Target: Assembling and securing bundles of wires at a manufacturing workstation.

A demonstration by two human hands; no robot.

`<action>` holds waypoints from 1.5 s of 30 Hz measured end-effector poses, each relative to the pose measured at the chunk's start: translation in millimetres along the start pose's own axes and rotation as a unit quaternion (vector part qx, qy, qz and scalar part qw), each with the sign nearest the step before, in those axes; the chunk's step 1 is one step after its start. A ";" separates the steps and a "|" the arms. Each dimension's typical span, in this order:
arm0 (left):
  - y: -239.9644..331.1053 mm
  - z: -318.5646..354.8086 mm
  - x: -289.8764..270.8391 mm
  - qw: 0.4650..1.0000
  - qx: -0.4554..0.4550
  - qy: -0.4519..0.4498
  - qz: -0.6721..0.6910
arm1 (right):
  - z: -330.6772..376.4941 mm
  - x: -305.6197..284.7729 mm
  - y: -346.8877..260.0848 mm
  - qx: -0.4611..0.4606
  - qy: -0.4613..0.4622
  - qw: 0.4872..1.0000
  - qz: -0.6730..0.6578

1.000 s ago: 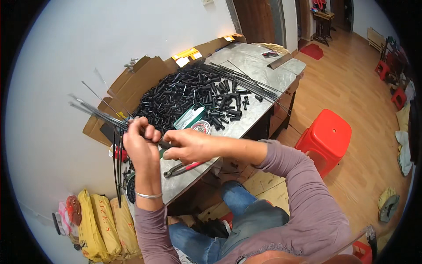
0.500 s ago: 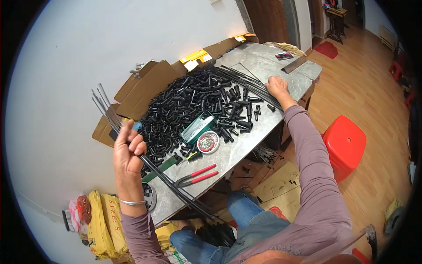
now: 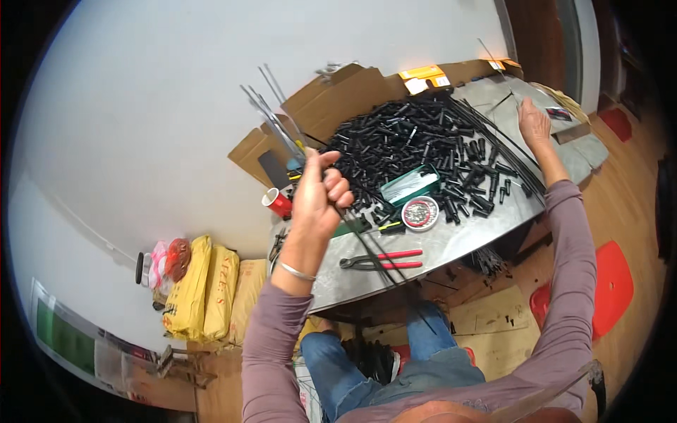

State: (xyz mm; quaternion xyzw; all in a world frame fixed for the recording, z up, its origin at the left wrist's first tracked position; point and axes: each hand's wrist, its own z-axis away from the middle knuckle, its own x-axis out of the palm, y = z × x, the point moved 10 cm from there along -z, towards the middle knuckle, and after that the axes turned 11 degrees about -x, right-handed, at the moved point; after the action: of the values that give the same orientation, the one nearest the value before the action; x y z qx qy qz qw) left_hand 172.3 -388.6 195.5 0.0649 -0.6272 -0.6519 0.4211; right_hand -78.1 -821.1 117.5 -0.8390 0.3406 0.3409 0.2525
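My left hand (image 3: 321, 189), raised over the table's near left part, is closed round a bundle of thin black rods (image 3: 370, 247). Their pale grey ends (image 3: 271, 116) fan out above the hand, and the dark ends hang past the table edge. At the far right my right hand (image 3: 534, 124) is closed on a thin rod (image 3: 497, 65) that points up and away. Beside it, long black rods (image 3: 497, 137) lie across the table. Between the hands spreads a large pile of short black tubular parts (image 3: 395, 134). Red-handled pliers (image 3: 398, 254) lie below the left hand.
A green box (image 3: 412, 187) with pale slender pieces and a round white dish (image 3: 421, 213) of small metal bits stand before the pile. Cardboard (image 3: 338, 102) lines the wall side. A red cup (image 3: 281, 206) stands left. A red stool (image 3: 612, 289) and yellow sacks (image 3: 189, 292) flank the table.
The view has swung left. My right hand has come up from the rods on the table with a thin rod in it. My left hand still grips its bundle.
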 end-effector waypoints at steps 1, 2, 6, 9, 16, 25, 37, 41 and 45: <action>-4.2 -1.5 3.3 1.000 0.004 -0.004 -0.001 | -3.1 -18.3 -20.0 -0.030 0.038 0.999 -0.020; -8.3 -3.4 6.5 1.000 0.008 -0.010 -0.001 | -6.5 -33.7 -45.9 -0.074 0.083 0.991 -0.067; -21.5 -4.7 5.5 1.000 0.019 -0.009 0.006 | 7.4 -107.4 -184.8 -0.208 0.144 0.932 -0.259; -28.9 -0.8 8.4 1.000 0.024 0.009 0.004 | 44.9 -151.7 -285.5 -0.259 0.081 0.843 -0.465; -4.8 11.2 -5.3 0.995 0.100 0.006 0.001 | 116.7 -156.2 -378.1 -0.215 -0.041 0.753 -0.621; 87.1 80.4 -36.7 0.955 0.284 0.009 -0.082 | 221.5 -117.3 -471.3 -0.106 -0.360 0.460 -0.805; 61.9 108.9 -110.3 0.941 0.239 0.082 -0.227 | 254.9 -82.0 -531.8 -0.158 -0.095 0.675 -0.714; 21.7 73.8 -138.4 0.983 0.157 -0.009 -0.092 | 276.9 -37.0 -526.4 -0.150 -0.171 0.679 -0.698; 57.2 81.9 -123.8 0.984 0.138 -0.111 0.013 | 278.4 -85.4 -545.7 -0.046 -0.373 0.448 -0.811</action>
State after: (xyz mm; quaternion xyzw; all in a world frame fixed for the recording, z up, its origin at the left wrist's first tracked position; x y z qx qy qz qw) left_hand 227.7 -239.9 207.2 0.0414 -0.7546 -0.5573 0.3440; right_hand 170.7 -254.8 107.3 -0.5365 -0.6381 0.2766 0.4779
